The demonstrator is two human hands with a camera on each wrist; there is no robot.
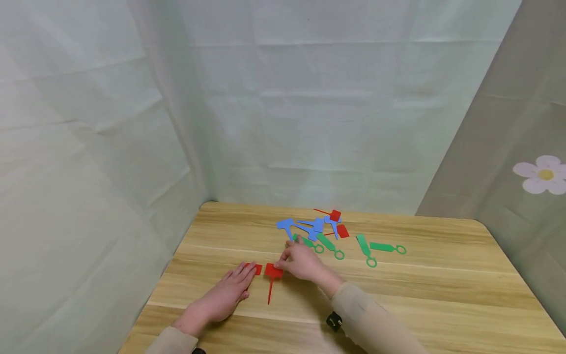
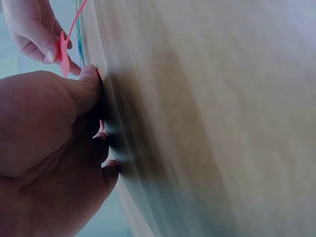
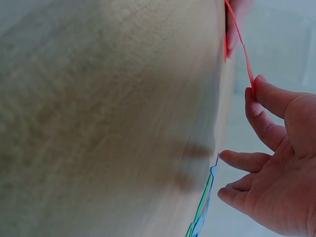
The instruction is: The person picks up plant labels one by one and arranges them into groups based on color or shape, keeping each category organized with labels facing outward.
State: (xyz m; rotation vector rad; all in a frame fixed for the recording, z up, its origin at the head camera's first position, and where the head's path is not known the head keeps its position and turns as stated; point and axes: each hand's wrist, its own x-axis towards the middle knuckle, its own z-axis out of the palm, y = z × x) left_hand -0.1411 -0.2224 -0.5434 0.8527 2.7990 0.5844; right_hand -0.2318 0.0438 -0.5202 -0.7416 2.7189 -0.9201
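Between thumb and forefinger my right hand (image 1: 305, 262) pinches the edge of a red T-shaped plant label (image 1: 272, 271), its thin stem pointing toward me. The right wrist view shows this label (image 3: 243, 44) edge-on and lifted off the wood, the other fingers spread. My left hand (image 1: 227, 295) rests with extended fingers on a second red label (image 1: 258, 269), whose head is mostly covered. In the left wrist view the thumb and fingertips of the left hand (image 2: 44, 128) touch the table.
Beyond my right hand, several blue T-shaped labels (image 1: 286, 223) overlap with two red ones (image 1: 342, 231). Several green ring-ended tags (image 1: 382, 247) lie nearby and to the right. Pale cloth (image 1: 309, 123) hangs behind the wooden table (image 1: 442, 295).
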